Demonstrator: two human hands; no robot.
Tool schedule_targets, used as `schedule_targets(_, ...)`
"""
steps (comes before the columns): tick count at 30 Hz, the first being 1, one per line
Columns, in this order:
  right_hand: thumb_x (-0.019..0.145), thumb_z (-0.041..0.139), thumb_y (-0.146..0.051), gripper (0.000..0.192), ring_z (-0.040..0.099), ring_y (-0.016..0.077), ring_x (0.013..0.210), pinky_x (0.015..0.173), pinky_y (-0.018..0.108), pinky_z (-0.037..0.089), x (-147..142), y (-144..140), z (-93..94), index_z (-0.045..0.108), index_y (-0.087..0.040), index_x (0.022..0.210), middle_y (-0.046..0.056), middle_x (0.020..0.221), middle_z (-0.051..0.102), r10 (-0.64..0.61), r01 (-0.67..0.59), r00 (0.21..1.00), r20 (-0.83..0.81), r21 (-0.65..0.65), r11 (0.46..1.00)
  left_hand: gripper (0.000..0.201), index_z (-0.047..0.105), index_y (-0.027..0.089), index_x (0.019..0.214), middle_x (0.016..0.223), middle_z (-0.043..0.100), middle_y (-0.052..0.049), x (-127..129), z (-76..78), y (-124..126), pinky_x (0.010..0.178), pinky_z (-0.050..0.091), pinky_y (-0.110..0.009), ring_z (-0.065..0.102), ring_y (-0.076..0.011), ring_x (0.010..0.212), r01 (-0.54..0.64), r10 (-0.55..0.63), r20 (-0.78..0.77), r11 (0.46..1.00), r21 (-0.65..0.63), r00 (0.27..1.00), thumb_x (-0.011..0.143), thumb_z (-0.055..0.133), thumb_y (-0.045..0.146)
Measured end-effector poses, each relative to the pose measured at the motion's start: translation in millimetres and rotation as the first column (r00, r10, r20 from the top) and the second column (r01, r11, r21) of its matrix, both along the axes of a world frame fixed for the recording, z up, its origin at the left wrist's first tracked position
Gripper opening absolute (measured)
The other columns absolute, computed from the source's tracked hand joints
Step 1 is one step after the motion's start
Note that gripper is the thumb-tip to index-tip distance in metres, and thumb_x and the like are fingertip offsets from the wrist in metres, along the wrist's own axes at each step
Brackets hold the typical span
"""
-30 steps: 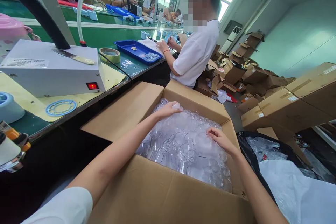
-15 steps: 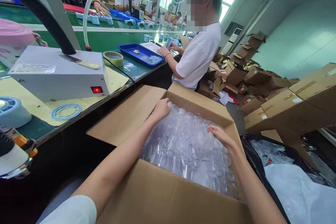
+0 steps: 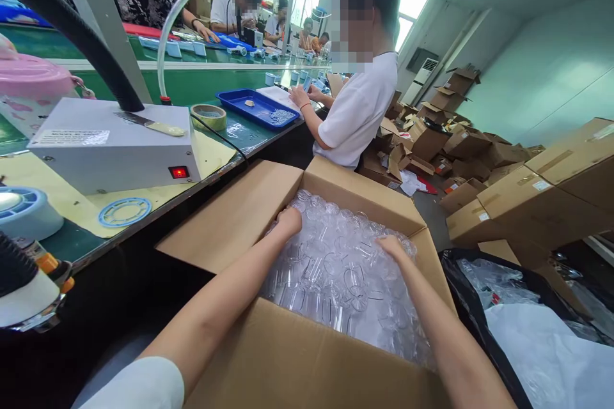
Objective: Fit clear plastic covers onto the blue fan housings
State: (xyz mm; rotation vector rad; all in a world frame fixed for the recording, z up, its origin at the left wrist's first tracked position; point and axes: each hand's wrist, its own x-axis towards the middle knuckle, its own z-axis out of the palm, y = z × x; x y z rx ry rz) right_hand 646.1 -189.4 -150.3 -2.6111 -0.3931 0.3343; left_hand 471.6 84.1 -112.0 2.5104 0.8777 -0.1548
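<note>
Note clear plastic cups (image 3: 314, 262) packed in open carton (image 3: 316, 358), lower centre of frame. Find left hand (image 3: 289, 222) at their upper-left edge, with cups to the right and below; right hand (image 3: 391, 246) over their upper-right part, with cups to the left and below. Rate neither as clearly nearer. See left curled, right bent downward; cannot tell grip on either. Record front cups as apparently on end, long axes roughly up-down in frame; cannot assign one direction to the rest.
</note>
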Motion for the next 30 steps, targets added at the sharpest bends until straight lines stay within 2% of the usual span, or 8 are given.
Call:
schedule_targets(4,0.092,0.056,-0.033,0.024,0.062,0.0191,0.095,0.083,0.039,0.053,-0.9,2.9,-15.2,0.060,-0.016,0.108,0.007,0.111,0.062,-0.052,0.055,0.998,0.034,-0.093,0.994,0.033,0.055,0.014,0.119,0.121,0.056,-0.011,3.4,-0.9,1.5,0.089,0.050,-0.044,0.057,-0.0228,0.107,0.016,-0.015,-0.018,0.999,0.052,1.000,0.090,0.056,0.031)
schedule_targets(8,0.091,0.057,-0.034,0.024,0.062,0.0194,0.096,0.084,0.040,0.052,-9.6,-7.7,-23.7,0.061,-0.016,0.106,0.007,0.111,0.063,-0.064,0.076,0.990,0.126,-0.099,0.992,0.032,0.055,0.013,0.118,0.118,0.057,-0.010,6.8,-0.8,-1.0,0.088,0.051,-0.043,0.059,-0.0218,0.104,0.037,-0.040,0.050,0.998,0.054,0.998,0.090,0.055,0.031)
schedule_targets(13,0.093,0.054,-0.034,0.020,0.062,0.0174,0.092,0.082,0.037,0.052,-26.4,-15.1,-28.6,0.063,-0.018,0.101,0.006,0.107,0.064,-0.091,0.108,0.965,0.245,-0.057,0.993,0.033,0.055,0.013,0.118,0.120,0.056,-0.011,3.8,5.9,-3.9,0.088,0.050,-0.044,0.058,-0.0225,0.105,0.047,-0.058,0.225,0.997,0.056,0.973,0.090,0.056,0.030)
schedule_targets(17,0.093,0.055,-0.033,0.019,0.062,0.0177,0.092,0.083,0.038,0.051,-35.3,-20.8,-23.3,0.063,-0.016,0.098,0.006,0.105,0.064,-0.059,0.049,0.937,0.345,0.040,0.998,0.030,0.056,0.014,0.116,0.125,0.053,-0.010,2.5,18.6,-7.9,0.093,0.047,-0.046,0.054,-0.0239,0.111,0.114,-0.117,0.443,0.993,0.034,0.889,0.089,0.056,0.028)
schedule_targets(20,0.091,0.057,-0.032,0.020,0.061,0.0186,0.093,0.084,0.040,0.051,-38.2,-32.0,-13.1,0.063,-0.014,0.097,0.005,0.103,0.064,-0.010,-0.041,0.916,0.401,0.120,0.992,0.027,0.057,0.014,0.113,0.118,0.057,-0.009,6.6,24.4,-9.2,0.090,0.049,-0.043,0.056,-0.0215,0.106,0.160,-0.105,0.571,0.986,-0.046,0.814,0.091,0.054,0.028)
schedule_targets(23,0.092,0.055,-0.034,0.022,0.061,0.0185,0.092,0.083,0.040,0.050,-37.0,-46.4,0.0,0.062,-0.014,0.098,0.005,0.101,0.064,-0.002,-0.090,0.902,0.432,0.191,0.977,0.026,0.057,0.013,0.110,0.106,0.061,-0.007,11.8,22.1,-8.0,0.081,0.052,-0.038,0.060,-0.0180,0.093,0.175,-0.024,0.625,0.968,-0.180,0.780,0.092,0.053,0.031)
schedule_targets(27,0.094,0.052,-0.036,0.024,0.062,0.0171,0.085,0.078,0.037,0.051,-33.9,-58.4,12.9,0.060,-0.014,0.098,0.004,0.094,0.063,0.008,-0.103,0.921,0.389,0.224,0.969,0.027,0.057,0.012,0.109,0.100,0.062,-0.007,14.9,11.5,-7.0,0.071,0.054,-0.032,0.062,-0.0148,0.082,0.198,0.038,0.583,0.921,-0.335,0.812,0.092,0.052,0.032)
schedule_targets(30,0.093,0.053,-0.036,0.024,0.062,0.0153,0.079,0.073,0.034,0.053,-38.3,-56.2,13.7,0.061,-0.014,0.096,0.003,0.091,0.064,0.087,-0.146,0.953,0.291,0.187,0.971,0.026,0.058,0.012,0.108,0.100,0.062,-0.006,14.2,3.7,-8.3,0.071,0.055,-0.032,0.062,-0.0151,0.082,0.238,-0.023,0.489,0.892,-0.384,0.872,0.092,0.053,0.032)
